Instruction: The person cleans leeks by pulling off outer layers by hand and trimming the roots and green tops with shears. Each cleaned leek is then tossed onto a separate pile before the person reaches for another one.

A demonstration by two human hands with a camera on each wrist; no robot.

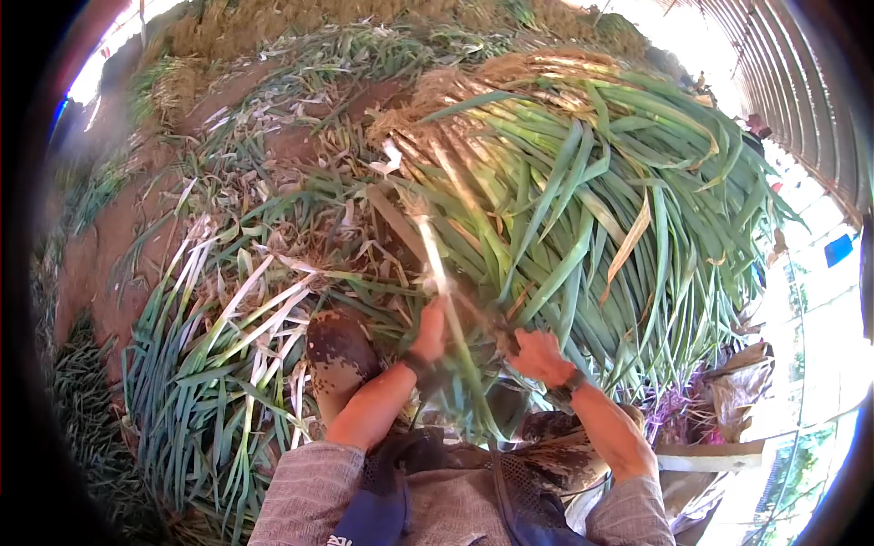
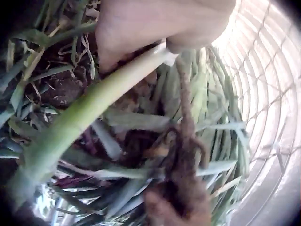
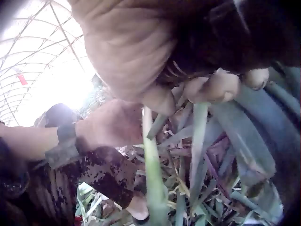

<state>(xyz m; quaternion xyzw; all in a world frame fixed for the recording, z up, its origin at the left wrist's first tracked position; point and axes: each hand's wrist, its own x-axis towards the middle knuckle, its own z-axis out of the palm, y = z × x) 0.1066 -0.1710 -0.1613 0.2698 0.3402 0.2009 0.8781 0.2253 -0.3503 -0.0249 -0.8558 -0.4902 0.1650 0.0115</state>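
Observation:
A long leek with a white shank [image 1: 435,259] and green lower end [image 2: 70,117] slants through the middle of the head view. My left hand [image 1: 431,329] grips its white part, fingers curled round it; in the left wrist view that hand [image 2: 155,26] covers the top of the shank. My right hand [image 1: 542,357] is to the right, curled round a thin, rough brown stick-like tool [image 2: 186,108] that reaches up to the leek beside my left hand. Its curled fingers [image 3: 207,89] show in the right wrist view. Blur hides the tool's exact shape.
A large pile of leeks [image 1: 583,209] with roots lies at the right. Pale-stemmed leeks [image 1: 196,364] lie at the left. Leaf scraps [image 1: 273,200] cover the soil behind. A wooden board [image 1: 710,455] and ribbed tunnel wall [image 1: 801,100] stand at the right.

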